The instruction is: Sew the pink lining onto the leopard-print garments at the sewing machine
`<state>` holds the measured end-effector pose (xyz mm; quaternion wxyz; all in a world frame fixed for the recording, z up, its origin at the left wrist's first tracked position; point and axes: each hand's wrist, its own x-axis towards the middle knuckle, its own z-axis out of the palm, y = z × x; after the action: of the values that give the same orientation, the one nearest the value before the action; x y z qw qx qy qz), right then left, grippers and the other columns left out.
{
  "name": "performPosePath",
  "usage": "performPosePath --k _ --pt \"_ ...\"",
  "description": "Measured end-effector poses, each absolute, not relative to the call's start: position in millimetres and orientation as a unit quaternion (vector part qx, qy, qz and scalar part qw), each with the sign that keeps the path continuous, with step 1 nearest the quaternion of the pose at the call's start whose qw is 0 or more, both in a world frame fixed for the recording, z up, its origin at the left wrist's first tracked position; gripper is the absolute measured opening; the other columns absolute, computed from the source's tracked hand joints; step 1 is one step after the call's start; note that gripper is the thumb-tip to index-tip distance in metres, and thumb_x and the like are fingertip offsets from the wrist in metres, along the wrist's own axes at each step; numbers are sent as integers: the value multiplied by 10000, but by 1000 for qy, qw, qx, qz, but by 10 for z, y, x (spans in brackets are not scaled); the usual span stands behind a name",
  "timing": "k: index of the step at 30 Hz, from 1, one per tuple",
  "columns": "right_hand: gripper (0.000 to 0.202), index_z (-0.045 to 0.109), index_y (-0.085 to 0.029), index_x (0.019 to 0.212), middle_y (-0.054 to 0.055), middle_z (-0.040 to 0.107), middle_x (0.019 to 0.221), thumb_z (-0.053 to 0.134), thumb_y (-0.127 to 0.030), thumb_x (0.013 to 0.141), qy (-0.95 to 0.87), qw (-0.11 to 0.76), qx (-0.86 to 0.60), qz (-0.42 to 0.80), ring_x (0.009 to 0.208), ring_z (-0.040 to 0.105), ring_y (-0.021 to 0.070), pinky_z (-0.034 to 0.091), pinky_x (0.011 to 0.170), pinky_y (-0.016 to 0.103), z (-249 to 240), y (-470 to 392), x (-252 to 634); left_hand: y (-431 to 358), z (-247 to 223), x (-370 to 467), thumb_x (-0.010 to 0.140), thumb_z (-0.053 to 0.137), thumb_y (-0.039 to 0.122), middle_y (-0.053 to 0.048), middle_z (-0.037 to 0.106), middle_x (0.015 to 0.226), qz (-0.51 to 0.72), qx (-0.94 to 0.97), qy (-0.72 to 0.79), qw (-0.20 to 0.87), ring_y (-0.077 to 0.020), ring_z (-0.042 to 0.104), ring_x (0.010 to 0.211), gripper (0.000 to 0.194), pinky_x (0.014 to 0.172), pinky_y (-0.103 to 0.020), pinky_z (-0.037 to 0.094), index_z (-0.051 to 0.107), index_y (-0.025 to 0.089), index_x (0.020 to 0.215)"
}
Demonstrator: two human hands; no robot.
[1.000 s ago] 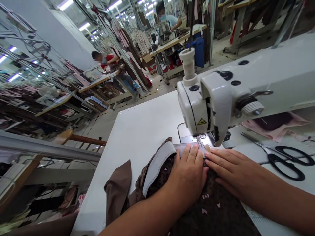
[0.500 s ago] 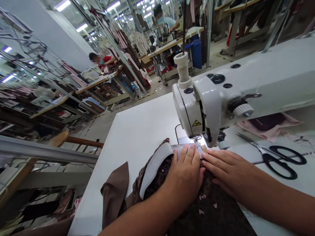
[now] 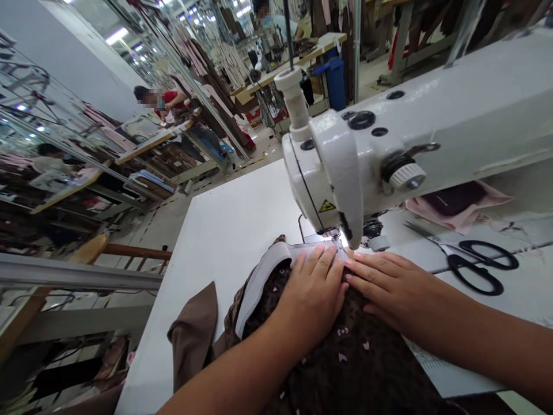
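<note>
Dark brown patterned fabric (image 3: 367, 369) with small pink motifs lies under both hands. Along its edge runs a pale grey band (image 3: 254, 291) that curves up to the presser foot (image 3: 336, 235) of a white sewing machine (image 3: 317, 178). My left hand (image 3: 313, 288) rests flat on the band and fabric, fingers stretched just in front of the needle area. Beside it, my right hand (image 3: 389, 285) lies flat too, its fingertips close to the left ones at the presser foot. The fingers hide part of the band. A plain brown strip (image 3: 196, 331) trails to the left.
Black-handled scissors (image 3: 447, 246) lie on the right, under the machine arm. Pink cloth (image 3: 418, 208) with a dark piece on it sits behind them. The white tabletop (image 3: 233, 213) ends at the left; co-workers sit at other machines beyond.
The head view has shifted, so the machine, scissors and hands appear farther left and slightly higher. Both hands stay flat on the fabric beside the presser foot.
</note>
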<state>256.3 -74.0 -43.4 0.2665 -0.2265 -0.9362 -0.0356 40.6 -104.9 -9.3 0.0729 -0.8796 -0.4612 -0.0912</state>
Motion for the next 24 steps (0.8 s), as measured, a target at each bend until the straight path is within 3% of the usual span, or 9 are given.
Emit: performPosePath --k 4,13,24 --pt "372 689 -131 1231 90 724 1291 366 -234 1077 -931 280 -231 -27 1200 650 240 533 966 425 -444 -754 2554 -1041 -68 421 1034 432 180 -163 743 1176 -121 -893 -425 89 -286 703 1141 287 1007 -440 597 658 83 1183" --pt "375 680 -134 1255 83 733 1267 361 -207 1071 -925 296 -236 -32 1166 652 219 531 946 392 -436 -744 2535 -1000 -52 405 1029 417 165 -161 746 1135 -139 -897 -412 79 -304 720 1097 262 912 -466 636 623 76 1165" --pt "489 732 -185 1138 24 762 1214 248 -244 1110 -934 282 -204 -83 1046 713 177 573 814 358 -324 -678 2542 -956 -35 354 1024 448 189 -138 747 1115 -144 -896 -414 72 -291 722 1064 227 890 -439 622 621 100 1140"
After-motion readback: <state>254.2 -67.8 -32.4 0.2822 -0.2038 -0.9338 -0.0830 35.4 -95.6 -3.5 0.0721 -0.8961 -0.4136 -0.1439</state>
